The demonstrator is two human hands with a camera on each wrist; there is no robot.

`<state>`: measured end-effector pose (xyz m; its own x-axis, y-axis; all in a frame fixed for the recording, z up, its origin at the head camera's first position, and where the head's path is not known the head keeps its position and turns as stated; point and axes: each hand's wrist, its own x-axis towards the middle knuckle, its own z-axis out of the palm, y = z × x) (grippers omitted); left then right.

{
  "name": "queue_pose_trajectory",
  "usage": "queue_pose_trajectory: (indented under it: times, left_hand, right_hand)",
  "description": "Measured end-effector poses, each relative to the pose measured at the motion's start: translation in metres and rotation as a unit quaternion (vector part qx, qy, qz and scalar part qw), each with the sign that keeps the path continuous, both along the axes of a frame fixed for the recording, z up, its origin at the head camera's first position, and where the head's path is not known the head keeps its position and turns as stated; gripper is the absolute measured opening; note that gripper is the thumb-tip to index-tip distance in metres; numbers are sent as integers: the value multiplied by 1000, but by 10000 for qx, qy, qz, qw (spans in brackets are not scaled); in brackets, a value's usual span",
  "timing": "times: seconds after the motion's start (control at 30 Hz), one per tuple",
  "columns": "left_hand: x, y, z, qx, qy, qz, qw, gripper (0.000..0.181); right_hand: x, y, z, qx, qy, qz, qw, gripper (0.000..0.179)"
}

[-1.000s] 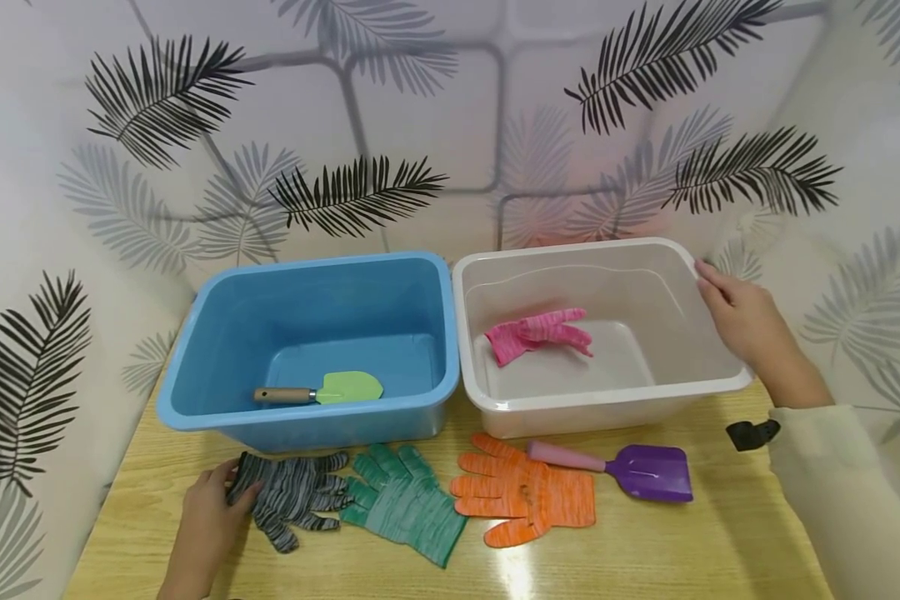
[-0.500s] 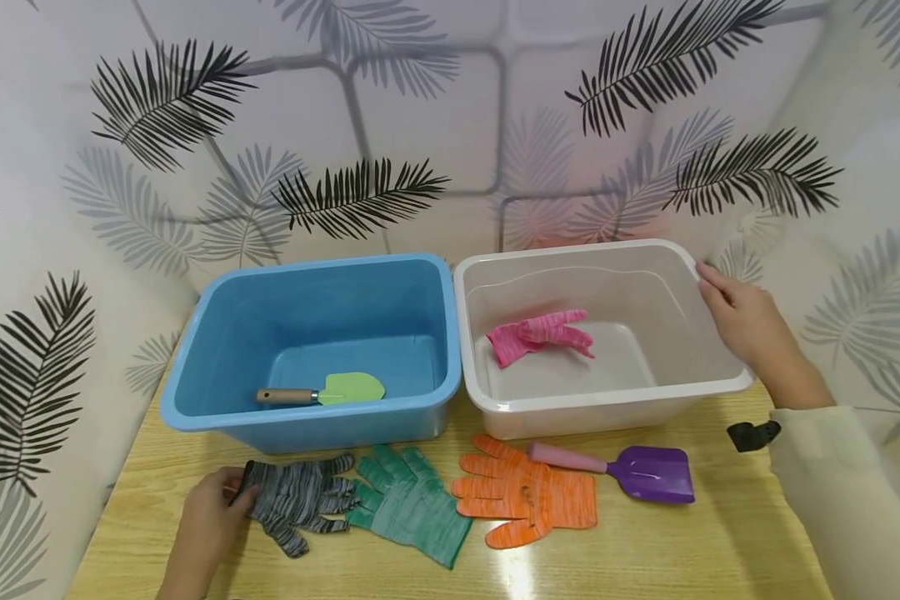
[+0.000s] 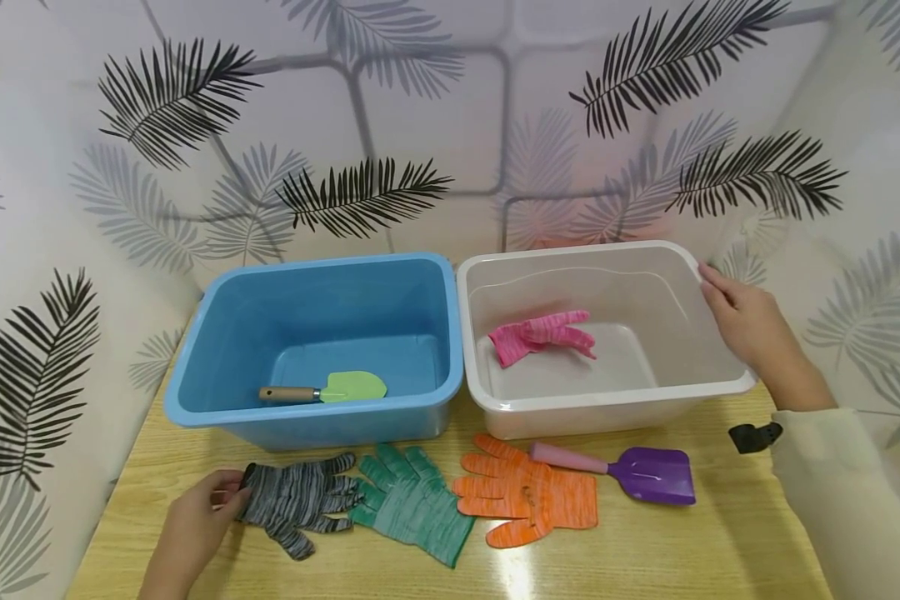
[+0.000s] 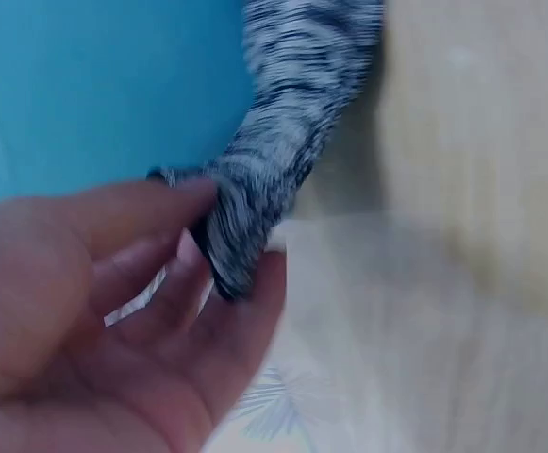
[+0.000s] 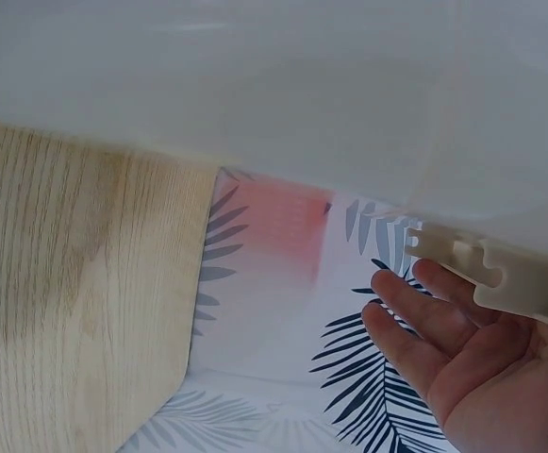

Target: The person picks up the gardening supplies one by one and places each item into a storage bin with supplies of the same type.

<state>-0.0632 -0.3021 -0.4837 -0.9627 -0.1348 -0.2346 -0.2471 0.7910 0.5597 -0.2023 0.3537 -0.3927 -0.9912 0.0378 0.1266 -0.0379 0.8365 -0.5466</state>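
In the head view, my left hand [image 3: 201, 521] is at the cuff of a grey-and-black knit glove [image 3: 300, 497] lying at the table's left front. The left wrist view shows its thumb and fingers pinching the cuff edge of the glove [image 4: 288, 113]. My right hand [image 3: 746, 321] holds the right rim of a white plastic basin [image 3: 600, 400], thumb over the top. From the right wrist, that hand's fingers [image 5: 415, 330] show beneath the basin's rim. Inside this basin lies a pink glove [image 3: 543, 332].
A blue basin [image 3: 307, 429] with a green-bladed trowel [image 3: 352, 387] inside adjoins the white one. Along the front lie a green glove [image 3: 417, 508], an orange glove [image 3: 528, 496] and a purple shovel [image 3: 654, 477] with a pink handle. Leaf-patterned cloth [image 3: 450, 108] rises behind.
My left hand has drawn slightly left and toward the front, its fingers still at the grey glove's cuff. The glove has shifted slightly right. My right hand stays on the white basin's rim.
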Motion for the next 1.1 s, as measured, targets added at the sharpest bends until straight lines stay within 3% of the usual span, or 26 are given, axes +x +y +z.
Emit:
queue_pose_trajectory:
  times: [0.3,0.6,0.83,0.97,1.1]
  left_hand:
    - [2,17,26,538,83,-560,9969,30]
    - [5,35,47,987,-556,-850,9899,28]
    - [8,47,58,1183,-364,-982,9874,33]
    - [9,58,72,1534,-239,-1257,9798,33]
    - [9,72,86,2009,-140,-1745,9638,27]
  right_hand:
    - [-3,-1,0,22,43,-21,10000,46]
    - [-1,-2,0,36,78,-15,10000,46]
    - [0,-3,-1,46,137,18,9999,46]
    - [1,-2,-1,32,73,-23,10000,47]
    - [2,-2,-2,26,2,-45,10000,47]
